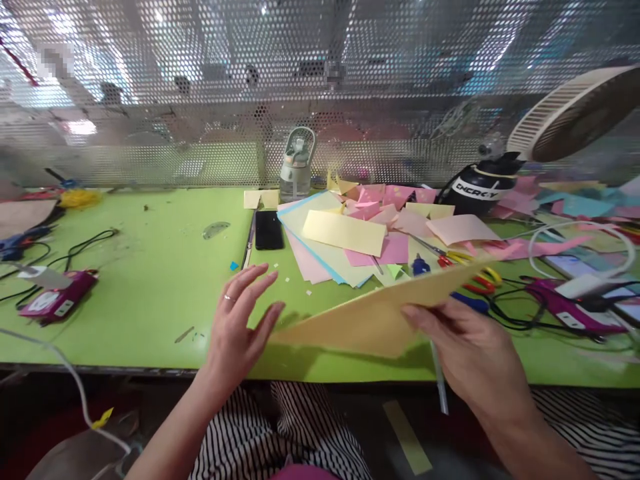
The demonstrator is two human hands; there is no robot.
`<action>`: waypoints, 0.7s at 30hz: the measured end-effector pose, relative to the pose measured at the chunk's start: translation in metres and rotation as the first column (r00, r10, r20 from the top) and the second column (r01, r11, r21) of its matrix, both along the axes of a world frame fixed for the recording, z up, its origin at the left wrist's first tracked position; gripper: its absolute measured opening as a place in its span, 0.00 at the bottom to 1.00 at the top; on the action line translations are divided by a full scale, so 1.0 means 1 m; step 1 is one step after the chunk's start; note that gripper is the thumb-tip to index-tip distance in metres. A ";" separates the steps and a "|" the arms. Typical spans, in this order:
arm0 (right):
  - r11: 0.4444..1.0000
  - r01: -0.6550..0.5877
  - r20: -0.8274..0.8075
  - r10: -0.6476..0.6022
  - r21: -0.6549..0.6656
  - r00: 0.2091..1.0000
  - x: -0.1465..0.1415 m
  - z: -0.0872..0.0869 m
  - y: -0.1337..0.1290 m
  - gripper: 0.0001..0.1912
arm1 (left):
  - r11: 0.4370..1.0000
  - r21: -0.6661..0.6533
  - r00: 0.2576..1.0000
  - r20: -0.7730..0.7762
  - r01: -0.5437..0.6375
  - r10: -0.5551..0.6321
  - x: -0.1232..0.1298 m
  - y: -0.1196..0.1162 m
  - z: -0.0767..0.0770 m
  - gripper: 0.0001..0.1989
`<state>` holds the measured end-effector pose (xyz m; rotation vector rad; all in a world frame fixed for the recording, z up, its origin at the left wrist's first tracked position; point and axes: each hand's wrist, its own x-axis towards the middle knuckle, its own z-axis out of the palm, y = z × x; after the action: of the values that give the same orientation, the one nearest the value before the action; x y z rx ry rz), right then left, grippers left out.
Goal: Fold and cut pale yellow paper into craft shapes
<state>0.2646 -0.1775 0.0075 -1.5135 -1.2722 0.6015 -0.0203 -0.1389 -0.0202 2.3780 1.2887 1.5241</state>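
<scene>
The right hand [467, 350] pinches a tan paper sheet [380, 310] above the green counter [150, 280]; a pen's grip is unclear. The left hand [240, 320] hovers spread open, empty, beside the sheet's corner.

bright even light, glare through perforated screen [200, 80]; wide-angle edge warp, soft blur at fan [575, 113].

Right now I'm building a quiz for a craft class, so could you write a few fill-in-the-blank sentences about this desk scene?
1. The right hand grips a tan paper sheet by its ____ edge.
2. The left hand hovers open and wears a ____ on one finger.
3. The black phone lies on the ____ table.
4. The water bottle stands in front of a perforated ____ screen.

Missing words: right; ring; green; metal
</scene>
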 end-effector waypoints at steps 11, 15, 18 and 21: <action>0.951 -0.244 -0.339 0.171 -0.188 0.925 -0.023 0.022 0.059 0.21 | 0.995 -0.047 0.855 -0.508 0.093 -0.104 0.051 -0.021 -0.012 0.54; 0.943 -0.259 -0.327 0.183 -0.208 0.927 -0.021 0.018 0.063 0.22 | 0.977 -0.136 0.879 -0.428 0.167 -0.210 0.047 -0.012 -0.020 0.50; 0.941 -0.257 -0.297 0.187 -0.220 0.936 -0.018 0.016 0.064 0.22 | 0.921 -0.256 0.888 -0.283 0.294 -0.362 0.041 -0.008 -0.023 0.49; 0.936 -0.268 -0.278 0.201 -0.229 0.939 -0.017 0.016 0.064 0.22 | 0.880 -0.316 0.891 -0.170 0.354 -0.420 0.038 -0.005 -0.026 0.49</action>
<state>0.2478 -0.1132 0.0232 -1.4493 -1.2200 1.1239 0.0175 -0.1441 -0.0465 2.4817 0.8958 0.9091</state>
